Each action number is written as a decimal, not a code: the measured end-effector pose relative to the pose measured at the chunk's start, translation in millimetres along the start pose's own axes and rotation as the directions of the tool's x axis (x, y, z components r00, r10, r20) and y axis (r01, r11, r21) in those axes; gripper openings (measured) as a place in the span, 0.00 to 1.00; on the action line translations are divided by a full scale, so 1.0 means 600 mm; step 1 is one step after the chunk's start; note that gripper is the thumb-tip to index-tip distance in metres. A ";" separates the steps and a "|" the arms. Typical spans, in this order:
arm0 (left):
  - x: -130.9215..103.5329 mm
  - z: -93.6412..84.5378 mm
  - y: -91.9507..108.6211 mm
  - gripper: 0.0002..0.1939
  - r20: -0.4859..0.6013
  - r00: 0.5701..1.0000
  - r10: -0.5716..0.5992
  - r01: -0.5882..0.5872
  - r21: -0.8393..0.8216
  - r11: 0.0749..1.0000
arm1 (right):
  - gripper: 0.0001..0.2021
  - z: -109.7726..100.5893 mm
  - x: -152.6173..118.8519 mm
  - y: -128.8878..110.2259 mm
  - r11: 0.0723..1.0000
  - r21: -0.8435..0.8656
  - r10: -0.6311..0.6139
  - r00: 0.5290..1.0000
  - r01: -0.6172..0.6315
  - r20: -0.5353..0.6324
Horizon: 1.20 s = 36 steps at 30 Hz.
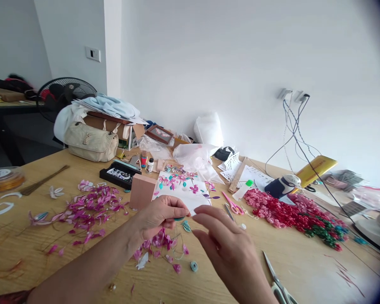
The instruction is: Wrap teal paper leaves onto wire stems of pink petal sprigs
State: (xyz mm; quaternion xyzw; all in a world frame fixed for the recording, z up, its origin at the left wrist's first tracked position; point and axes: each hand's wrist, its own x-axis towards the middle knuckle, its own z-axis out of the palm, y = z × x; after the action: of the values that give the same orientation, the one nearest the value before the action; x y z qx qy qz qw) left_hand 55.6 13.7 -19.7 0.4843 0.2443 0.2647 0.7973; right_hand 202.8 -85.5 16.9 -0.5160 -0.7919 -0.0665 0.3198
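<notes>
My left hand (160,214) is closed in a pinch over the middle of the table. A small teal piece (179,218) shows under its fingertips, mostly hidden by them. Just to the right is my right hand (229,240), thumb and fingers apart, with nothing visible between them. Between the hands lies a cluster of teal leaf shapes (186,226). Nearer to me sits a small teal coil (194,266). Loose magenta petals (158,245) are scattered beneath my left hand. Behind it is a white sheet (177,195) bearing pink flowers and teal leaves.
A wooden block (142,192) stands behind my left wrist. Scissors (277,280) lie near the right forearm, pink scissors (232,204) farther back. Magenta petals (93,204) are heaped at left, red and pink flower strands (281,211) at right. A black tray (118,174) sits behind.
</notes>
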 end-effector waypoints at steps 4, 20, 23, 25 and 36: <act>0.000 -0.003 -0.002 0.14 0.053 0.997 -0.054 0.059 -0.084 0.995 | 0.14 0.017 0.003 0.006 0.997 -0.057 -0.042 0.996 0.046 0.085; -0.001 0.000 -0.004 0.11 0.060 0.997 -0.042 0.040 0.042 0.998 | 0.11 0.034 -0.001 0.013 0.991 -0.109 0.092 0.993 -0.083 0.079; -0.006 0.005 0.000 0.09 0.006 0.996 0.086 -0.084 0.305 0.949 | 0.12 0.034 0.004 0.006 0.972 -0.178 0.173 0.981 -0.155 0.092; -0.010 0.010 0.003 0.06 0.027 0.963 0.266 -0.237 0.551 0.800 | 0.10 0.035 0.008 0.002 0.952 -0.188 0.262 0.960 -0.239 0.103; 0.000 0.001 -0.001 0.07 -0.076 0.988 0.133 -0.103 0.307 0.946 | 0.06 0.002 0.002 0.013 0.923 -0.183 0.309 0.935 -0.339 -0.175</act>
State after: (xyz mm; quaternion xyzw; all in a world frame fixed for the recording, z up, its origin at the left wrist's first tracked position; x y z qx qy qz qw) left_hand 55.9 13.4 -19.8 0.6013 0.2902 0.2942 0.6839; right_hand 208.5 -80.4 15.1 -0.6648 -0.6591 -0.1325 0.3257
